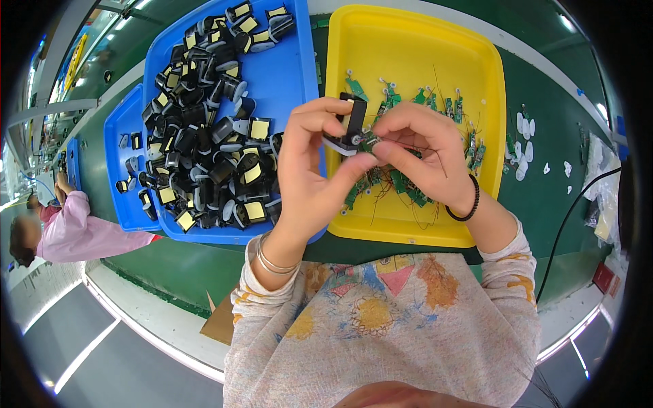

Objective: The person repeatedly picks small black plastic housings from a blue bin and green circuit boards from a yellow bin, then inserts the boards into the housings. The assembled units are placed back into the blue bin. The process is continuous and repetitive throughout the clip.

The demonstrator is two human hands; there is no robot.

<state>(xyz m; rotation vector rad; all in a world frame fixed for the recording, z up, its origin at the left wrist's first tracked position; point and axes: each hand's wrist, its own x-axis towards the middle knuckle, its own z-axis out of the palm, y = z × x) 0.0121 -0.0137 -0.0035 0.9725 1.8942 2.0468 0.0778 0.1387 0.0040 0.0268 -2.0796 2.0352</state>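
My left hand (309, 170) grips a small black plastic housing (350, 122) with a pale label, held above the gap between two trays. My right hand (425, 153) pinches a small green circuit board (371, 143) with thin wires against that housing. Both hands meet in front of my chest. A blue tray (289, 75) on the left carries a heap of black housings (204, 136) with yellow labels. A yellow tray (408, 47) on the right holds several green circuit boards (408, 183) with red and black wires.
A second, smaller blue tray (122, 170) with a few black parts lies further left on the green bench (544, 190). Small white bits (524, 146) and a black cable (571, 211) lie right of the yellow tray. Another person in a pink sleeve (81, 234) works at far left.
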